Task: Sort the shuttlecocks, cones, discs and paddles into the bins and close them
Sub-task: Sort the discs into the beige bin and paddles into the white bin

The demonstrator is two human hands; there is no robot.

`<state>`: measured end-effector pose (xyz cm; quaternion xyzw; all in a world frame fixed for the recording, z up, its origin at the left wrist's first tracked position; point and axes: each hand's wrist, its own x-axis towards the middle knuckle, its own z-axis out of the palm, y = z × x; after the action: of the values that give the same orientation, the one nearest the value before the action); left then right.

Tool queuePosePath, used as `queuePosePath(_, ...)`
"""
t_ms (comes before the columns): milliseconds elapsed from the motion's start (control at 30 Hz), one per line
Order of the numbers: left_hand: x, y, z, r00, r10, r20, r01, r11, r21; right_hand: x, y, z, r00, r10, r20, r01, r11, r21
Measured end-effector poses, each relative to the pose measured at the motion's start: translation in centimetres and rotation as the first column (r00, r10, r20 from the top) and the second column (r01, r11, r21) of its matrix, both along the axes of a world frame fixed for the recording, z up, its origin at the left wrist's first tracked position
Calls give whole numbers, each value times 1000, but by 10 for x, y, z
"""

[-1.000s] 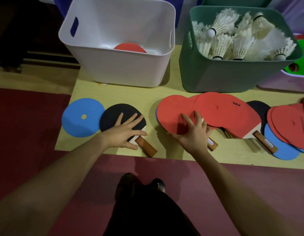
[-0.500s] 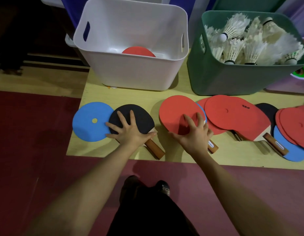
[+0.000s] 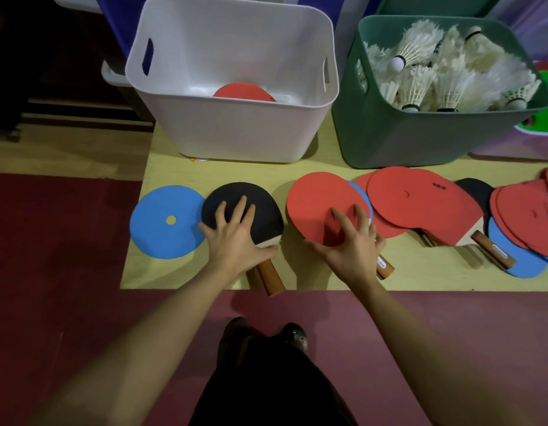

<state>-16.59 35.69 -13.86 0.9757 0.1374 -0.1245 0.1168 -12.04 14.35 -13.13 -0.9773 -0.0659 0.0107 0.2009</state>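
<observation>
Bins stand along the far edge of the pale yellow bench (image 3: 297, 272): a white bin (image 3: 232, 130) at 12 o'clock with smooth plastic walls, slot handles and one red disc (image 3: 243, 93) on its floor, and a green bin (image 3: 414, 139) at 1 o'clock heaped with white feathered shuttlecocks (image 3: 445, 69). Both bins are open at the top.

On the bench at 10 o'clock lies a flat blue disc (image 3: 162, 232) with a small yellow centre, its edge touching the black paddle (image 3: 236, 198). That paddle has a round matte black face and an orange-brown wooden handle pointing toward the bench's near edge. The left hand (image 3: 236, 238) rests on it, fingers spread flat over the blade, thumb at the neck.

Just right of centre, the right hand (image 3: 352, 244) has its fingers arched and spread, tips pressing on a large red disc (image 3: 315, 204). A blue edge shows under that disc, and a wooden handle (image 3: 385, 267) pokes out beside the wrist. Toward 3 o'clock more red discs, a red paddle (image 3: 420, 207), a black paddle face and a blue disc overlap in a loose pile (image 3: 518, 229).

Dark red floor (image 3: 51, 272) surrounds the bench.
</observation>
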Motion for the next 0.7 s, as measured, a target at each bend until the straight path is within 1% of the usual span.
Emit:
queuePosePath(67, 3, 8, 14, 998, -62, 19, 62, 998, -5, -3, 1, 8, 999, 13, 38, -14, 999, 29)
queuePosePath(167, 3, 17, 41, 974, -205, 97, 201, 979, 44, -8, 9, 27, 990, 50, 131, -59, 996, 65)
queuePosePath(233, 3, 23, 62, 955, -244, 166, 239, 970, 53, -9, 19, 45, 978, 62, 201, -82, 992, 93)
queuePosePath(300, 3, 31, 85, 929, -256, 266, 253, 966, 46, -8, 30, 63, 963, 65, 260, -102, 986, 130)
queuePosePath(367, 6, 41, 108, 878, -272, 394, 275, 960, 49, -4, 41, 81, 940, 65, 336, -124, 980, 156)
queuePosePath(433, 12, 54, 131, 824, -297, 482, 299, 951, 74, 4, 53, 100, 918, 64, 391, -139, 977, 165)
queuePosePath(600, 47, 86, 185, 727, -373, 577, 336, 925, 175, 36, 85, 148, 865, 98, 491, -200, 966, 161)
queuePosePath(700, 78, 107, 211, 643, -499, 580, 403, 865, 299, 65, 101, 171, 820, 167, 547, -271, 956, 114)
